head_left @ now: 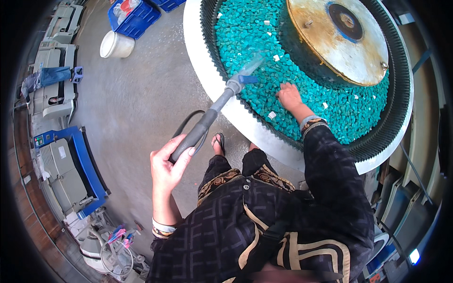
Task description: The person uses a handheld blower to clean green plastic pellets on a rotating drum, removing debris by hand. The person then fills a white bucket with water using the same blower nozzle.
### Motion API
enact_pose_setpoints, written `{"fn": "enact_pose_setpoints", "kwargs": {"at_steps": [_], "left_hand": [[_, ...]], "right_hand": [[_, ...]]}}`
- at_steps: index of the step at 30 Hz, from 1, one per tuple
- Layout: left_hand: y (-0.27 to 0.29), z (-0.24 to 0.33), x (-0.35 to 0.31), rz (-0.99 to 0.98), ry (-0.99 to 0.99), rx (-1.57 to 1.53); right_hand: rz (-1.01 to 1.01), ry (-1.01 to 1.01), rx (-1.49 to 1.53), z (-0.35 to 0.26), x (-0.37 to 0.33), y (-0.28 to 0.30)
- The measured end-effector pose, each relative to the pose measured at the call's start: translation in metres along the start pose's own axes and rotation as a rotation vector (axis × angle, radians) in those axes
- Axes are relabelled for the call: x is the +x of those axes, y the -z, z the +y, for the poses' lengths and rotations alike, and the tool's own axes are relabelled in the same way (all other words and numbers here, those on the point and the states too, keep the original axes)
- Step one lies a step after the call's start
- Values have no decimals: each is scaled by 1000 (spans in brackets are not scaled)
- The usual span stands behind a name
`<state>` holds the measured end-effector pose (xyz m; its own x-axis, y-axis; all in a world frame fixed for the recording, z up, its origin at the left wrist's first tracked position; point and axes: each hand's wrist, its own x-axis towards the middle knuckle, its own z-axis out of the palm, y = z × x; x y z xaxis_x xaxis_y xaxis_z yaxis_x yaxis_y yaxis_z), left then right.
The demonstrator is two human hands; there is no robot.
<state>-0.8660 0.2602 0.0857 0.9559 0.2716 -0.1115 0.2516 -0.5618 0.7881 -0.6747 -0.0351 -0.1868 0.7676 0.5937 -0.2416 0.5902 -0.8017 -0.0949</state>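
A large round finishing bowl with a white rim and black ribbed lining lies ahead of both hands. It is broadly filled with teal tumbling media around a raised centre, whose rust-stained metal cover sits beyond the right hand. Well ahead and left of the left hand, a blue crate on the floor holds a red item and pale, plastic-looking stuff. Just nearer that hand stands a white bucket; what it contains cannot be made out.

The left hand is wrapped closely around the rear of a grey spray wand, which reaches forward over the rim. The wand looks stiff, fairly light but front-heavy, and perhaps slippery if wet; the rear tube suits a full grip, clear of the blue lever.

The right hand is partly curled, fingertips down in the media; whether it pinches anything cannot be told. White pieces lie scattered around it, one just nearer the body and left. They seem light, possibly brittle, best pinched by their edges. The smallest things, the teal media, look hard, loose and wet.
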Motion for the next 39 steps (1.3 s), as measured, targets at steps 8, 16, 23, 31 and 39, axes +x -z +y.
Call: {"fn": "enact_pose_setpoints", "kwargs": {"at_steps": [8, 16, 23, 31, 39], "left_hand": [[7, 8, -1, -45, -21, -5], [3, 11, -8, -138, -29, -11], [-9, 14, -1, -139, -44, 25], [14, -17, -1, -67, 118, -57], [13, -2, 18, -50, 121, -140]], "right_hand": [[-234, -211, -198, -50, 0, -12], [51, -987, 460, 55, -46, 21], [-95, -1606, 558, 139, -102, -47], [-170, -1096, 1906, 109, -85, -6], [-437, -584, 1455, 6, -77, 101]]}}
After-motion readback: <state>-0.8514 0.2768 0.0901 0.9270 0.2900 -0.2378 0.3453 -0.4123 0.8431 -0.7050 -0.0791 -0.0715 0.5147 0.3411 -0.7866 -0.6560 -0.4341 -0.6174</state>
